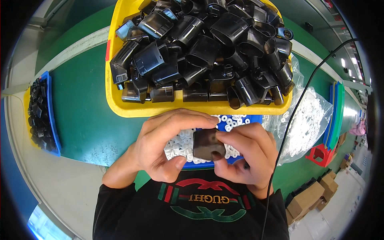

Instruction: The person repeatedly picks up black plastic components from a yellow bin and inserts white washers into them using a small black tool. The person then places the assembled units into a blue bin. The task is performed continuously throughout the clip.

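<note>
A dark, glossy plastic housing (205, 145) is held up in front of my chest. My right hand (250, 154) pinches it at its right side between thumb and fingers. Curved around its left and upper side is my left hand (160, 138), thumb apart from the stretched fingers. Those fingertips reach close to the housing's top edge; whether they touch it I cannot tell. Below both hands lies a blue tray (256, 119) with many small white rings (181, 145). A yellow bin (192, 111) heaped with similar black housings (202, 52) stands just beyond my hands.
A clear plastic bag (306, 124) of white parts rests right of the tray. A black cable (301, 96) hangs down across the right side. Another crate (54, 120) of black parts sits at the far left of the green table (80, 100). Cardboard boxes (306, 200) stand at lower right.
</note>
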`<state>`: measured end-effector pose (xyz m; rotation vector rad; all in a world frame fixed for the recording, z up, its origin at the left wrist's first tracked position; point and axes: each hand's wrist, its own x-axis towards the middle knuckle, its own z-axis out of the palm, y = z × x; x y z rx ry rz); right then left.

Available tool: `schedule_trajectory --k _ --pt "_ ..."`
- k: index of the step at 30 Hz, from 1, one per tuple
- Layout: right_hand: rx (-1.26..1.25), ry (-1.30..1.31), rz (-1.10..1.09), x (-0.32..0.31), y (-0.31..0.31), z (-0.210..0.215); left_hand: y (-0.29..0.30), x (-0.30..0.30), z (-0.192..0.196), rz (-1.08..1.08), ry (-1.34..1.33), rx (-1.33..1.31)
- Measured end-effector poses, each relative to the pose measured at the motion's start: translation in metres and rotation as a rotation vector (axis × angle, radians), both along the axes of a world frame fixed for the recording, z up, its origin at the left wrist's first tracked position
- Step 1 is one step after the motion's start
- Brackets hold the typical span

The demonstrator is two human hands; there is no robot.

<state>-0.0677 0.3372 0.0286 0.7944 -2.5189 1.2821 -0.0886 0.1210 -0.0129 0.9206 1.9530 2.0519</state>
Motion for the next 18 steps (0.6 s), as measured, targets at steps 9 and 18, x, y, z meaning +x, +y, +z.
schedule_trajectory --k 9,18 --pt "-0.002 -0.042 -0.039 0.006 0.002 -0.003 0.0 0.001 0.002 0.005 -0.025 -0.033" --pt "0.038 -0.045 -0.026 0.01 0.002 -0.014 0.001 0.001 0.003 0.012 0.014 -0.061"
